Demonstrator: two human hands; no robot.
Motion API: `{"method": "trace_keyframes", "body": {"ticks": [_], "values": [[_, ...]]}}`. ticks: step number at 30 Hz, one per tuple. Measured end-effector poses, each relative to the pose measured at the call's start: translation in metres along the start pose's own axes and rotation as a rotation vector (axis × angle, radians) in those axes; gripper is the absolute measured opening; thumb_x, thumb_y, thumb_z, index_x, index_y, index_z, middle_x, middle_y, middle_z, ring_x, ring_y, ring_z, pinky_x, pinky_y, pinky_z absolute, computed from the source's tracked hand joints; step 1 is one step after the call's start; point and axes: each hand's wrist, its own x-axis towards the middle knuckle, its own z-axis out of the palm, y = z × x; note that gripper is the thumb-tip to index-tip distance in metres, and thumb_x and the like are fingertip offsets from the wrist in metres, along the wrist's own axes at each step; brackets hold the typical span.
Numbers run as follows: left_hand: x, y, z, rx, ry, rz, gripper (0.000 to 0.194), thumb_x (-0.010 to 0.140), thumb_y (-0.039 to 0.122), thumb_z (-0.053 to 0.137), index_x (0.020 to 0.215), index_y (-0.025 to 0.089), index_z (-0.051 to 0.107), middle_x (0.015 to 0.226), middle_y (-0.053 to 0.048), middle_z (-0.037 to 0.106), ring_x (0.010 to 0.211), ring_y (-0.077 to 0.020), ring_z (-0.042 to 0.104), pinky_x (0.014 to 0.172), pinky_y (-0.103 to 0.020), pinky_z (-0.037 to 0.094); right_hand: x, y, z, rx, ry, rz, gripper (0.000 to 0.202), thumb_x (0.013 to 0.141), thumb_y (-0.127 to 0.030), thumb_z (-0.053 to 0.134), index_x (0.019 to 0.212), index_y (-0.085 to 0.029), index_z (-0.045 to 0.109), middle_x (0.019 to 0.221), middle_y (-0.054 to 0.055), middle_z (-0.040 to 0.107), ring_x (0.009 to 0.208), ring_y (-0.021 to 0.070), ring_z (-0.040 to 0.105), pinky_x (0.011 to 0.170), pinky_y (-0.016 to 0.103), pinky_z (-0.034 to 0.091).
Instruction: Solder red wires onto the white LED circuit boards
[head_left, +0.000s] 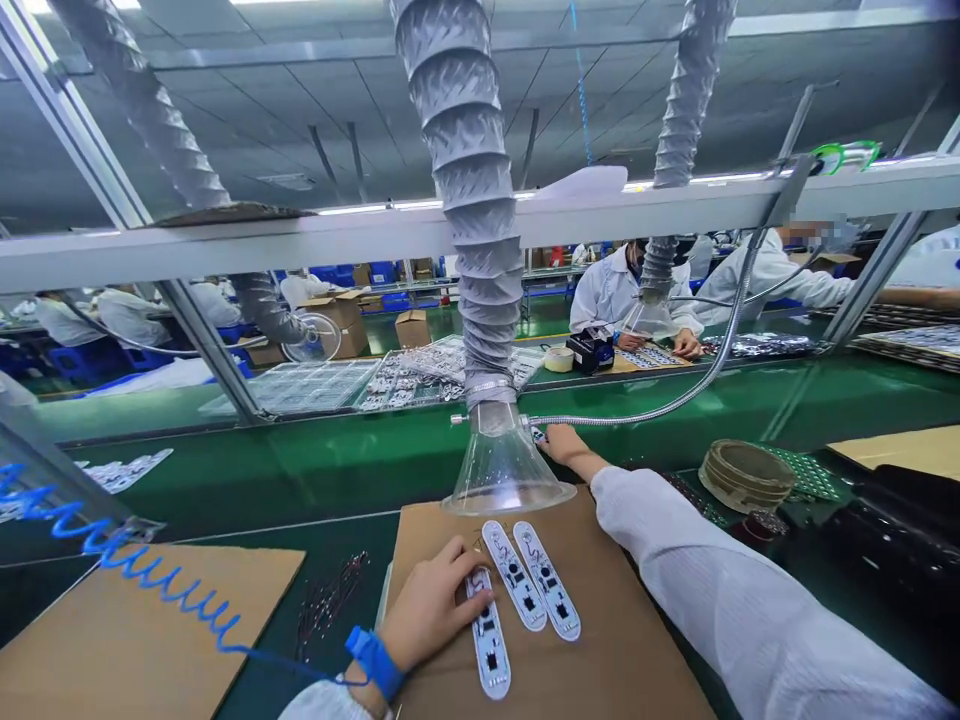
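My left hand point(435, 605), a blue wrist strap point(375, 662) around its wrist, grips a long white circuit board point(491, 655) between thumb and fingers on the brown cardboard point(600, 655). Beside it, to the right, two similar boards lie side by side: a nearer circuit board point(514, 577) and a farther circuit board point(547, 582). My right hand point(568, 445) reaches forward over the green belt, past the clear fume hood point(502, 470). Its fingers are closed on the end of a small white circuit board point(538, 436), mostly hidden behind the hood.
The grey duct point(480, 200) and hood hang low over the cardboard. A blue coiled cord point(165, 590) runs to the strap. Thin wires point(330, 600) lie at left; a tape roll point(746, 475) stands at right. Across the belt point(360, 455), a co-worker point(619, 290) handles boards.
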Motion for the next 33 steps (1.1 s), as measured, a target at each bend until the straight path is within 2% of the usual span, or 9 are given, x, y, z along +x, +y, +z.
{"method": "trace_keyframes", "body": {"ticks": [3, 7, 10, 13, 16, 19, 22, 26, 33], "values": [[0.000, -0.004, 0.002, -0.019, 0.023, -0.019, 0.027, 0.106, 0.033, 0.066, 0.132, 0.029, 0.072, 0.128, -0.006, 0.068, 0.107, -0.0234, 0.074, 0.094, -0.031, 0.054, -0.029, 0.009, -0.004, -0.009, -0.077, 0.016, 0.021, 0.108, -0.039, 0.071, 0.118, -0.021, 0.075, 0.125, 0.011, 0.076, 0.105, 0.0233, 0.073, 0.094, 0.041, 0.063], [0.001, -0.005, 0.004, -0.039, 0.064, -0.047, 0.027, 0.110, 0.037, 0.058, 0.131, 0.027, 0.070, 0.130, -0.007, 0.068, 0.106, -0.0228, 0.075, 0.095, -0.031, 0.056, -0.119, 0.020, 0.001, 0.029, -0.134, -0.019, 0.014, 0.095, -0.030, 0.076, 0.102, -0.018, 0.073, 0.103, 0.015, 0.076, 0.097, 0.0306, 0.074, 0.085, 0.039, 0.057], [0.002, 0.000, 0.003, -0.016, 0.080, -0.067, 0.031, 0.112, 0.038, 0.054, 0.137, 0.028, 0.069, 0.133, -0.007, 0.069, 0.108, -0.0236, 0.076, 0.097, -0.033, 0.058, -0.190, 0.014, 0.012, 0.090, -0.183, -0.069, 0.014, 0.102, -0.032, 0.064, 0.107, -0.019, 0.068, 0.103, 0.012, 0.076, 0.093, 0.0279, 0.074, 0.081, 0.037, 0.055], [0.002, 0.004, 0.002, 0.064, 0.071, -0.041, 0.040, 0.115, 0.036, 0.047, 0.150, 0.032, 0.064, 0.140, -0.008, 0.066, 0.112, -0.0253, 0.076, 0.097, -0.036, 0.061, -0.232, 0.003, 0.024, 0.208, -0.159, -0.153, 0.017, 0.109, -0.030, 0.050, 0.107, -0.020, 0.064, 0.099, 0.011, 0.074, 0.091, 0.0278, 0.073, 0.080, 0.040, 0.055], [0.000, 0.005, 0.001, 0.128, 0.046, 0.011, 0.044, 0.116, 0.036, 0.042, 0.155, 0.037, 0.062, 0.142, -0.008, 0.063, 0.116, -0.0272, 0.075, 0.098, -0.040, 0.063, -0.243, -0.001, 0.030, 0.281, -0.120, -0.218, 0.012, 0.107, -0.027, 0.052, 0.101, -0.022, 0.061, 0.093, 0.009, 0.070, 0.089, 0.0284, 0.070, 0.080, 0.043, 0.056], [-0.004, 0.004, 0.000, 0.129, 0.044, 0.047, 0.041, 0.116, 0.035, 0.042, 0.150, 0.034, 0.065, 0.139, -0.008, 0.063, 0.112, -0.0261, 0.076, 0.098, -0.041, 0.063, -0.242, -0.003, 0.027, 0.351, -0.087, -0.264, 0.011, 0.106, -0.028, 0.059, 0.113, -0.021, 0.065, 0.110, 0.013, 0.070, 0.105, 0.0310, 0.070, 0.093, 0.048, 0.058], [-0.010, 0.003, -0.002, 0.123, 0.024, 0.094, 0.035, 0.116, 0.037, 0.045, 0.139, 0.031, 0.071, 0.133, -0.008, 0.064, 0.096, -0.0217, 0.076, 0.091, -0.039, 0.063, -0.243, -0.006, 0.020, 0.378, -0.155, -0.323, 0.040, 0.098, -0.036, 0.079, 0.133, -0.023, 0.066, 0.130, 0.015, 0.065, 0.124, 0.0352, 0.065, 0.107, 0.054, 0.056], [-0.016, 0.002, -0.002, 0.137, -0.003, 0.141, 0.030, 0.115, 0.040, 0.048, 0.130, 0.028, 0.072, 0.130, -0.007, 0.065, 0.084, -0.0191, 0.073, 0.083, -0.038, 0.063, -0.247, -0.010, 0.017, 0.312, -0.242, -0.378, 0.066, 0.077, -0.042, 0.101, 0.132, -0.023, 0.070, 0.131, 0.014, 0.063, 0.124, 0.0390, 0.062, 0.106, 0.058, 0.055], [-0.015, -0.007, -0.001, 0.128, 0.028, 0.170, 0.029, 0.116, 0.043, 0.050, 0.128, 0.028, 0.072, 0.129, -0.007, 0.067, 0.091, -0.0194, 0.074, 0.084, -0.035, 0.063, -0.250, -0.011, 0.022, 0.302, -0.228, -0.479, 0.049, 0.084, -0.041, 0.096, 0.121, -0.022, 0.070, 0.122, 0.012, 0.065, 0.114, 0.0341, 0.065, 0.099, 0.053, 0.059]]}}
